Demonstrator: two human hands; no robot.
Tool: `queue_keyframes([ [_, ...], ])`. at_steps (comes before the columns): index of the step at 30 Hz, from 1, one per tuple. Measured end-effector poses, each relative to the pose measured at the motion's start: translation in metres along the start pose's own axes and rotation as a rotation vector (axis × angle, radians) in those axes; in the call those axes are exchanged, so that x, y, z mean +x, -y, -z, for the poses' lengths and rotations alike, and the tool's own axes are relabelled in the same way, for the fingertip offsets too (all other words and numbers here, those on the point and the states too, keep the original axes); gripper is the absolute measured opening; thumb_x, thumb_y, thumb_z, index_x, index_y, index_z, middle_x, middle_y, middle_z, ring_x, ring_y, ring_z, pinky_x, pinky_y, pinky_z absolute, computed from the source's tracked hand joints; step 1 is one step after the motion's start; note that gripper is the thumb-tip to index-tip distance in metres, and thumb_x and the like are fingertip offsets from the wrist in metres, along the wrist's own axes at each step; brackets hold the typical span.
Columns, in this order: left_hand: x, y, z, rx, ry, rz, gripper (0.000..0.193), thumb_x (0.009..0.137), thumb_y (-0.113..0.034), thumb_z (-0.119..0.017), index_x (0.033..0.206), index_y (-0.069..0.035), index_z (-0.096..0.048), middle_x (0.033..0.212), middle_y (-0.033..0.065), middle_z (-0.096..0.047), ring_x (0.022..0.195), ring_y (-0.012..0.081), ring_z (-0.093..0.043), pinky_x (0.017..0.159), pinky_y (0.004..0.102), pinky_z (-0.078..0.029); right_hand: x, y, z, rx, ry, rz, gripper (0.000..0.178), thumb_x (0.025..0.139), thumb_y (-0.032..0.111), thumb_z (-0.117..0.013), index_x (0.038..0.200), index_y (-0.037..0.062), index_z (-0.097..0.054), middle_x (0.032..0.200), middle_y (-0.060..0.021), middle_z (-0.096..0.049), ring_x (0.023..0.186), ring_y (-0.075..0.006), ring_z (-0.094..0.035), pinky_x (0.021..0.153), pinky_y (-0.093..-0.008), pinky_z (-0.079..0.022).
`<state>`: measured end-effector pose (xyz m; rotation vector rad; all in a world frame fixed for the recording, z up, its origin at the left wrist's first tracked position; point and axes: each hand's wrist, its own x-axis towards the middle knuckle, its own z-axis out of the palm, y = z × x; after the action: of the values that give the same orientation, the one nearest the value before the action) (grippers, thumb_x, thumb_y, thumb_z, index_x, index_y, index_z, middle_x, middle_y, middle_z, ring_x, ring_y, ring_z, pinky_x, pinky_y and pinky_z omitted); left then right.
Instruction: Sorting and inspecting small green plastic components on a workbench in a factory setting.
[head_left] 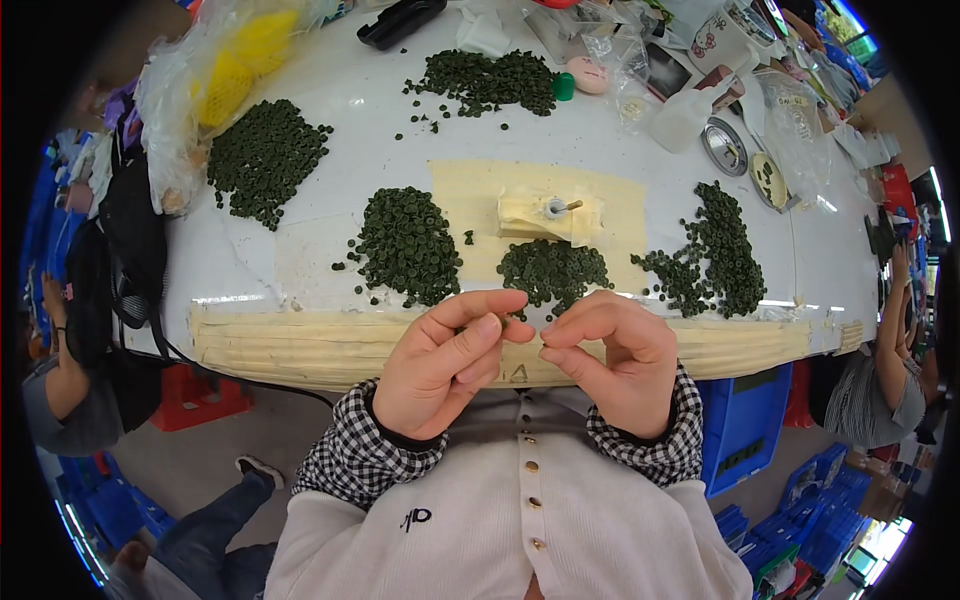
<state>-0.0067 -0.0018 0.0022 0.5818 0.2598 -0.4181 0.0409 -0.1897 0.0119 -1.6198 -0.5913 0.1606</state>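
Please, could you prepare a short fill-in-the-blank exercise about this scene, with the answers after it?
1. The left hand and right hand are bare: neither wears a ____.
2. The small round pieces heaped on the table are dark ____ in colour.
3. The bright yellow item lies toward the table's far ____ corner.

Missing words: glove; green; left.

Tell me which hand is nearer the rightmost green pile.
Right. The right hand is left of the rightmost green pile, toward the body; the left hand lies farther left.
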Motion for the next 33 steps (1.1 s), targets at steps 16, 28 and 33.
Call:
queue_keyframes([
  [16,0.000,0.007,0.012,0.009,0.057,-0.051,0.017,0.089,-0.004,-0.055,0.106,-0.003,-0.059,0.094,0.0078,-0.064,0.057,0.0009,-0.039,0.049,0.0157,-0.030,-0.002,-0.001,-0.008,0.317,0.056,-0.192,0.011,0.083,0.000,-0.061,0.093,-0.0024,-0.060,0.091,-0.0066,-0.057,0.082,-0.0112,-0.056,0.075,-0.0237,-0.046],
  [28,-0.004,0.006,0.009,0.117,0.002,-0.111,0.019,0.084,0.001,-0.061,0.102,-0.002,-0.062,0.090,0.0039,-0.063,0.069,0.0031,-0.051,0.054,0.0167,-0.036,-0.003,-0.006,-0.013,0.382,0.045,-0.285,0.008,0.085,0.001,-0.059,0.092,-0.0028,-0.058,0.089,-0.0047,-0.054,0.084,-0.0098,-0.056,0.077,-0.0228,-0.046],
  [33,-0.003,0.009,0.005,0.247,-0.107,-0.171,0.019,0.082,0.002,-0.063,0.100,0.000,-0.063,0.089,0.0046,-0.064,0.070,0.0052,-0.053,0.061,0.0186,-0.042,-0.003,-0.003,-0.015,0.380,0.030,-0.295,0.008,0.085,0.001,-0.059,0.091,-0.0028,-0.058,0.089,-0.0045,-0.054,0.083,-0.0096,-0.056,0.076,-0.0227,-0.046],
])
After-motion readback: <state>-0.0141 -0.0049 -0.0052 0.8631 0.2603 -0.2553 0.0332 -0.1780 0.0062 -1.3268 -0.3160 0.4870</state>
